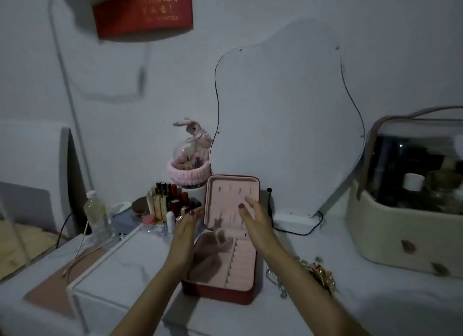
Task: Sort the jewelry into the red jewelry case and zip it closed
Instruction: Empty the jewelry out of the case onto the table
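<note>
— Red outside, pink inside: where is that zip-round jewelry case (225, 292) now?

— It lies open on the white tabletop (375, 305), straight in front of me. Its lid stands upright with the pink hook panel facing me, and the base shows pink dividers and ring rolls.

— And your hands?

— My left hand (184, 231) hovers at the lid's left edge, fingers straight and relaxed, holding nothing. My right hand (254, 216) is in front of the lid's panel, fingers spread loose, also holding nothing. Whether either one touches the lid I cannot tell; they are blurred.

— Where is the jewelry?

— A tangled heap of gold and silver jewelry (318, 273) lies on the tabletop just right of the case, partly hidden behind my right forearm.

— What crowds the place?

— Left of the case stands a clear acrylic box (120, 258), just beside its base. Behind that, a cluster of dark and gold lipstick tubes (166, 200), a clear plastic bottle (94, 211), and a pink plush rabbit (196, 132) on a glass dome with a pink knitted band. A wavy-edged frameless mirror (288, 115) leans behind the lid, a black cable (270, 203) beside it. At far right sits a cream cosmetics organiser with a clear cover (406, 238), well apart from the case.
</note>
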